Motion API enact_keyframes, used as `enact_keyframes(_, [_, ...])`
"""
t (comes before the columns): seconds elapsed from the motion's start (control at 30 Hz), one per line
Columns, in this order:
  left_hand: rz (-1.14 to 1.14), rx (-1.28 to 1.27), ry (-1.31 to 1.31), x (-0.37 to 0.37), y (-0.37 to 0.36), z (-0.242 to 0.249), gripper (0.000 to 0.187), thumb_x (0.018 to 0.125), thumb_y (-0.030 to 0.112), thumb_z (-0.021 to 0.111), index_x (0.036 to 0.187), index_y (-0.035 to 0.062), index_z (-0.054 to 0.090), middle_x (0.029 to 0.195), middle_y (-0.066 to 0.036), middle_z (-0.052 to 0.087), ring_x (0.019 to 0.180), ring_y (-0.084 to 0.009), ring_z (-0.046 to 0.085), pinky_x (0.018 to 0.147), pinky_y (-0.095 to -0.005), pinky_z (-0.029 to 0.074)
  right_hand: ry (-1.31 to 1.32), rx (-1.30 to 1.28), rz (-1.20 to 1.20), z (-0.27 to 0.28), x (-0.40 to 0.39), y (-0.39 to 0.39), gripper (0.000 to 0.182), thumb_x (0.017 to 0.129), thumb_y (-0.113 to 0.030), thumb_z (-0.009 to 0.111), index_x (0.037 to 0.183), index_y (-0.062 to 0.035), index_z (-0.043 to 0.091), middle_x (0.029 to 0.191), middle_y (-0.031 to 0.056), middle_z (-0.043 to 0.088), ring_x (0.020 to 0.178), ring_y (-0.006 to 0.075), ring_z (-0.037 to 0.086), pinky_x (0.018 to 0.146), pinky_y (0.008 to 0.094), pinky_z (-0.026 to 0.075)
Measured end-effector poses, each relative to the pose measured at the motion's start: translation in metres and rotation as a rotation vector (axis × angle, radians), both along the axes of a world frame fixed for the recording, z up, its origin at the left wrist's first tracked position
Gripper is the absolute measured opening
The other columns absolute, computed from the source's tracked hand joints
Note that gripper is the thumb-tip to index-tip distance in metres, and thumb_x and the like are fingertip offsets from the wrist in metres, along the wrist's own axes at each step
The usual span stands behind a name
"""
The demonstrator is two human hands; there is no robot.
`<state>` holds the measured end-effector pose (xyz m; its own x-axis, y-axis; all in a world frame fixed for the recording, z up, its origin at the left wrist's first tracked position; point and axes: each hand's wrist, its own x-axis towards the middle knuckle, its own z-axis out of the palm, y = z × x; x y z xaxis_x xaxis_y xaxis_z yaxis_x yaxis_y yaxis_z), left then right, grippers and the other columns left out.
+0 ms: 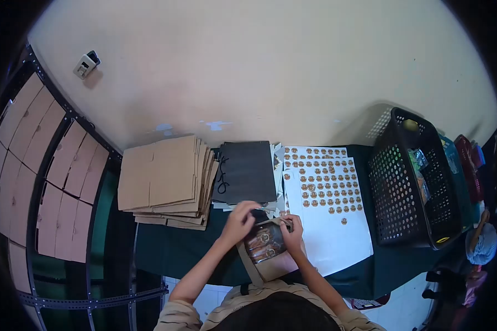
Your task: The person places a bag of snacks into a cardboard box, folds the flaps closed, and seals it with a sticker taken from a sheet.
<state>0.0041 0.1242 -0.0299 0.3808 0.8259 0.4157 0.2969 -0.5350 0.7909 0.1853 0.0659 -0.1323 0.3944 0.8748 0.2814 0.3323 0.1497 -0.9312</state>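
A brown cardboard box (276, 267) with a clear window stands close against my body at the table's front edge. Brown items (262, 245) show through the window; their kind is not clear. My right hand (292, 233) grips the box's upper right edge, fingers bent over the rim. At the upper left of the box is my left hand (239, 223), slightly blurred, thumb and fingers apart with nothing visible between them. Just beyond it lies a stack of black paper bags (247, 171) with black cord handles. Sheets of round brown stickers (331, 231) lie to the right.
Flattened cardboard boxes (157, 176) are piled at the left of the dark green tablecloth (174, 251). A black perforated basket (389, 193) with packets stands at the right. Shelves (66, 278) of boxes fill the left side. A wall closes off the back.
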Motion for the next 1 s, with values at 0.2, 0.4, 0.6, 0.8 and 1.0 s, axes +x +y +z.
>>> enact_keyframes(0.2, [0.323,-0.098,-0.01,-0.032,-0.092,-0.046,0.022,0.078,0.0,0.054,0.1,-0.0016,0.052,0.101,-0.017,0.051,0.09,-0.0269,0.053,0.078,-0.0311,0.044,0.013,0.024,-0.003,-0.003,0.0,0.005,0.014,0.07,-0.003,0.057,0.083,0.0006,0.054,0.084,0.0123,0.053,0.082,0.024,0.054,0.076,0.0321,0.043])
enact_keyframes(0.4, [0.233,-0.174,-0.02,-0.016,-0.108,-0.076,0.047,0.084,0.011,0.054,0.127,-0.0011,0.041,0.132,-0.021,0.038,0.122,-0.0352,0.038,0.101,-0.0379,0.03,-0.01,0.009,-0.011,-0.006,0.005,0.007,0.014,0.072,0.0,0.054,0.086,0.0008,0.052,0.085,0.0098,0.051,0.082,0.0196,0.052,0.078,0.0285,0.041])
enact_keyframes(0.6, [0.212,-0.125,-0.012,-0.004,-0.096,-0.069,0.061,0.081,0.009,0.056,0.135,0.0004,0.03,0.137,-0.019,0.033,0.126,-0.0335,0.034,0.103,-0.037,0.028,0.06,0.04,-0.139,-0.006,0.002,0.014,0.013,0.071,-0.004,0.055,0.084,-0.0001,0.054,0.084,0.0129,0.053,0.081,0.0256,0.054,0.075,0.0339,0.043])
enact_keyframes(0.8, [0.121,-0.239,0.001,-0.002,-0.085,-0.092,0.065,0.084,0.01,0.048,0.14,0.0018,0.017,0.145,-0.02,0.018,0.135,-0.0331,0.016,0.109,-0.0369,0.016,-0.019,0.019,-0.194,-0.006,-0.002,0.015,0.012,0.074,-0.005,0.059,0.085,-0.0003,0.056,0.086,0.0123,0.054,0.081,0.0245,0.054,0.074,0.0334,0.043])
enact_keyframes(1.0, [0.13,-0.293,0.164,0.007,-0.086,-0.098,0.077,0.085,0.024,0.045,0.142,0.0037,-0.004,0.148,-0.018,0.001,0.136,-0.0371,0.003,0.103,-0.0582,0.011,-0.012,0.018,-0.203,-0.001,-0.005,0.013,0.012,0.075,-0.005,0.059,0.085,0.0001,0.057,0.085,0.0122,0.053,0.08,0.0245,0.054,0.074,0.0335,0.043])
